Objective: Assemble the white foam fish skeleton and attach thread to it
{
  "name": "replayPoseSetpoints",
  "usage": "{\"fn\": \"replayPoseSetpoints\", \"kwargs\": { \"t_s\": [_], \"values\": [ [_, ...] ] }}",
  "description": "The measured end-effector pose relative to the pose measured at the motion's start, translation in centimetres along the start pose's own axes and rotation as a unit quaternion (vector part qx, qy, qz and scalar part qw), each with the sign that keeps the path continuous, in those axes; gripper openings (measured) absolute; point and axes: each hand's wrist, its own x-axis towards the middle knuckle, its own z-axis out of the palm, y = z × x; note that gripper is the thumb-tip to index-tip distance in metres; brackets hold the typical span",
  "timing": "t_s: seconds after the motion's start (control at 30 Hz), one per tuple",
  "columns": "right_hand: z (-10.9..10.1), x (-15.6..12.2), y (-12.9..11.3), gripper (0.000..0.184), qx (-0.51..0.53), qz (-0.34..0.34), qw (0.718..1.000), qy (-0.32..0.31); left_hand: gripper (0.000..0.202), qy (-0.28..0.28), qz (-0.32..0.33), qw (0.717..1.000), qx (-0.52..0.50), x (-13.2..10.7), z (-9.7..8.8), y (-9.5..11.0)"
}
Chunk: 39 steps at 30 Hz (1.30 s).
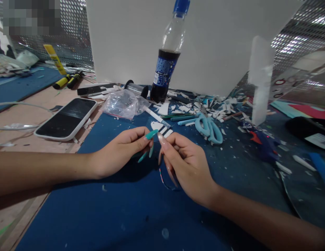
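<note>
My left hand (128,146), with long teal nails, is pinched closed just above the blue mat (104,209). Its thumb and fingertip almost meet those of my right hand (184,162), whose long pale nails are pinched together too. A thin strand with coloured segments (161,177) curves down below the right fingers, and its upper end disappears behind them. Whatever is between the left fingertips is too small to make out. Just beyond my fingertips lies a white cut-out piece with dark stripes (158,126).
Beyond my hands are a cola bottle (166,64), a clear plastic bag (120,104), light-blue scissors (209,129) and many white scraps (217,104). At left lies a phone (66,118). At right are a glue gun (267,144) with its cord and an upright white piece (259,80).
</note>
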Motion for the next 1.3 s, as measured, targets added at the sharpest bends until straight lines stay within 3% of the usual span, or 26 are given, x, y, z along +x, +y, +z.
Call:
{"fn": "replayPoseSetpoints", "kwargs": {
  "t_s": [0.47,1.03,1.3],
  "values": [
    [0.09,-0.05,-0.11,0.032,-0.001,0.013,1.000,0.015,0.023,0.002,-0.002,1.000,0.008,-0.06,0.05,-0.02],
    [-0.11,0.09,0.30,0.032,0.049,0.016,0.994,-0.094,0.026,0.003,0.039,0.999,0.031,-0.06,-0.18,-0.22],
    [-0.05,0.20,0.32,0.031,0.056,0.022,0.994,-0.091,0.028,0.016,0.026,0.999,0.040,-0.08,-0.02,-0.27]
  ]
}}
